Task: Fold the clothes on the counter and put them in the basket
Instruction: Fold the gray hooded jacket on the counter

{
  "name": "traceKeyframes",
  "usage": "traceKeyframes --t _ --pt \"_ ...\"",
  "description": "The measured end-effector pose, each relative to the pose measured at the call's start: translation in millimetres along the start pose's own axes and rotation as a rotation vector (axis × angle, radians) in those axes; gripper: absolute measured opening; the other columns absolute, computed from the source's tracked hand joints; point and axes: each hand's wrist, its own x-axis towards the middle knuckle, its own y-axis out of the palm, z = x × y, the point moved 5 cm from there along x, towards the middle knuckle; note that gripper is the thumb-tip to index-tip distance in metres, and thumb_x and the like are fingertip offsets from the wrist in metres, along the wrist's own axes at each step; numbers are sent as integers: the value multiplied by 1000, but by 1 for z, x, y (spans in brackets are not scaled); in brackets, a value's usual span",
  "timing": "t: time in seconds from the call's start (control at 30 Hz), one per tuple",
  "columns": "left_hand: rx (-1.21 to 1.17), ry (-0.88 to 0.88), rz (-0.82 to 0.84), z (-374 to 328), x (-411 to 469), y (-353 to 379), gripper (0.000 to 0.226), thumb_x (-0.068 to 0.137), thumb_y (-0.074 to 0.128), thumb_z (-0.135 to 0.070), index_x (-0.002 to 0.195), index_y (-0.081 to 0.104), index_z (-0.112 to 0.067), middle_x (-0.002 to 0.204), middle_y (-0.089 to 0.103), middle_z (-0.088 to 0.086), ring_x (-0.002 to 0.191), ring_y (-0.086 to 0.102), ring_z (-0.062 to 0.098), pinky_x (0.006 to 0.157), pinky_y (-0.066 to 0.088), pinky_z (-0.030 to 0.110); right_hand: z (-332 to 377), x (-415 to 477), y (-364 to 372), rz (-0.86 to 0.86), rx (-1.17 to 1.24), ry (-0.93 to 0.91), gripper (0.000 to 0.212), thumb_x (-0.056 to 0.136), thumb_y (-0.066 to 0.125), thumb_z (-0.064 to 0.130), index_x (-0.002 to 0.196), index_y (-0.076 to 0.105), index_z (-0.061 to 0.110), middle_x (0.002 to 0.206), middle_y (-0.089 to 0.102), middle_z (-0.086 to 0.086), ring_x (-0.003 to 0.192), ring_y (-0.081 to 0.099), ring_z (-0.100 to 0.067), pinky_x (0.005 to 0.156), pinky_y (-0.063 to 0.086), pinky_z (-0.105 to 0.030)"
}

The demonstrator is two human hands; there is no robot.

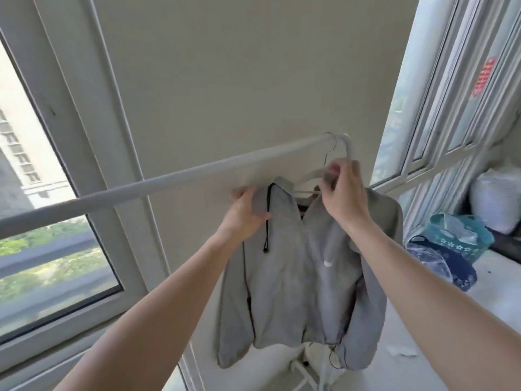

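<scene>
Flanking windows [42, 193] frame the rail [169, 179]; left hand [245, 218] grips jacket [290, 277], right hand [344, 198] grips hanger [313, 174].

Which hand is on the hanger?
The right hand: its fingers pinch the white hanger hooked over the rod. The left hand grips the collar of the grey jacket instead.

The jacket [296, 277] is looking like soft, matt grey cloth, its black cord [267, 221] hanging dull. The hanger [313, 173] is showing smooth white plastic, and the rail [169, 180] is showing a smooth, faintly sheeny pale finish. The bags [456, 238] are glinting as thin, crinkled plastic.
</scene>
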Motion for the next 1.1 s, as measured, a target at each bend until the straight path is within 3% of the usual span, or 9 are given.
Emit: traceKeyframes --t 0.07,0.13,0.2,0.27,0.4,0.6,0.73,0.9,1.1 --pt "30 26 -52 -11 25 3 81 86 75 -33 152 31 -20 152 32 5 142 31 25 117 29 36 -17 31 -3 -47 -37 30 48 85 72 32 121 46 15 123 48 -6 111 53 -27 92 46 -46" --pt "159 1 -58 -17 44 14 77 86 70 -46 150 33 -25 145 46 0 137 39 21 114 29 38 -31 58 11 122 -69 -1 43 89 66 44 121 49 19 119 57 0 112 56 -24 91 45 -43" --pt "379 56 -81 -28 52 24 69 85 64 -57 142 42 -27 138 56 -3 134 44 22 108 29 38 -39 71 31 281 -96 -94 21 98 54 43 93 55 22 84 63 11 94 63 -25 74 44 -37" --pt "436 92 -89 -33 54 31 68 85 61 -63 139 46 -24 134 59 -1 129 49 26 105 37 38 -42 79 43 294 -60 -187 33 102 47 37 76 52 17 63 52 16 76 62 -26 62 41 -36" --pt "361 28 -80 -34 41 24 63 86 48 -74 128 53 -28 115 68 -4 107 62 25 86 51 35 -38 86 56 255 70 -231 37 101 48 35 73 56 13 58 56 6 66 58 -24 62 44 -37" --pt "306 -101 -306 -46 -8 -25 67 80 39 -85 107 57 -26 102 68 -3 104 60 25 101 40 48 19 70 50 216 246 -365 35 101 49 31 73 54 10 56 54 2 61 53 -25 61 43 -38" --pt "424 -165 -438 -50 -69 -68 67 78 39 -87 96 51 -24 91 64 -6 97 59 25 95 35 47 74 32 39 201 323 -451 37 100 51 33 71 53 10 51 48 2 56 49 -25 57 39 -38" --pt "386 -296 -504 -13 -179 -132 60 78 47 -82 88 53 -23 85 66 -4 82 63 24 75 52 41 169 -57 33 316 405 -620 29 98 51 37 79 61 17 51 45 10 55 46 -20 57 40 -36" --pt "321 -302 -627 21 -349 -199 31 86 66 -44 108 51 -27 87 63 -11 83 61 15 70 44 33 283 -194 26 426 500 -748 17 98 60 31 95 69 16 61 57 12 59 56 -20 60 41 -32"
